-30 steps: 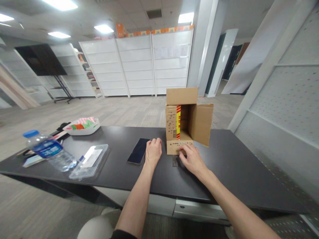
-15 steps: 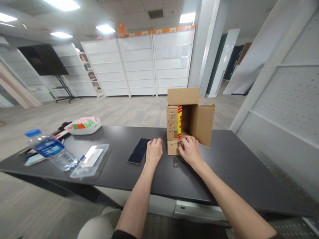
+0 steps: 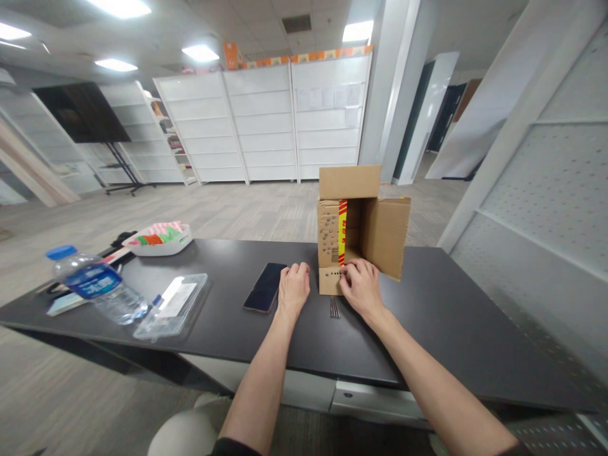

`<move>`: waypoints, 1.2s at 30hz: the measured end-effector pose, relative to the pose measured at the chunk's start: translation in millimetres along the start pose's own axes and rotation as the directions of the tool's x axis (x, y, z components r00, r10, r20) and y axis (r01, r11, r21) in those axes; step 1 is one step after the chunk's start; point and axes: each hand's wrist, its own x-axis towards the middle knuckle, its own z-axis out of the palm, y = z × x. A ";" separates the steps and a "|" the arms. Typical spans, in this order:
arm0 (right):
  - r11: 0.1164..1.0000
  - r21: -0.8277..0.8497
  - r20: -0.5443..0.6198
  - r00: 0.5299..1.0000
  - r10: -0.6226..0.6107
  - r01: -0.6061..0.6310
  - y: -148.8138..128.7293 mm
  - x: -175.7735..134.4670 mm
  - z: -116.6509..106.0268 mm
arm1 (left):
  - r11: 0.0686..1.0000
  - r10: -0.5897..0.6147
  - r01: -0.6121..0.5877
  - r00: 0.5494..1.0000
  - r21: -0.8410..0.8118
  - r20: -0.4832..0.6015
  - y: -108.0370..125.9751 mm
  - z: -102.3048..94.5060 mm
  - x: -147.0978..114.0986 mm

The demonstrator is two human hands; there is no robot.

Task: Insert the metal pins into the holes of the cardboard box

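A cardboard box [image 3: 327, 234] stands on its side with its opening toward me, flaps folded out. Dark metallic bits dot its left face, and a row of small dark dots runs along its lower flap [image 3: 327, 284]. At this flap the fingertips of my right hand [image 3: 363, 286] are pinched together; what they hold, if anything, is too small to tell. Several thin metal rods [image 3: 335, 308] lie side by side just in front. My left hand [image 3: 294, 288] rests on the table with curled fingers, between the box and a dark phone [image 3: 265, 288]; its palm side is hidden.
On the black table [image 3: 451, 316], a clear plastic case [image 3: 178, 304] and a tilted water bottle [image 3: 97, 285] are at the left. Behind them sits a white tray [image 3: 156, 249] with colourful packets. A perforated white panel [image 3: 551, 190] stands beyond the right edge.
Hardly anything differs. Both hands stay in place at the box and beside the phone; the view has shifted very slightly.
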 end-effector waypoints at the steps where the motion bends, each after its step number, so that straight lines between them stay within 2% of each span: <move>1: 1.000 -0.002 0.001 1.000 0.002 -0.002 0.0 -0.1 0.2 | 1.000 0.000 0.000 1.000 0.000 -0.001 -0.1 0.0 -0.1; 18: 1.000 -0.002 0.036 0.999 0.013 -0.013 2.8 -0.7 6.1 | 1.000 -0.003 0.003 1.000 -0.011 0.000 -0.5 1.0 -0.1; 36: 0.998 0.044 -0.024 0.999 0.049 -0.047 -0.4 -3.8 8.4 | 1.000 -0.006 0.006 1.000 -0.012 -0.005 1.3 -1.0 -1.0</move>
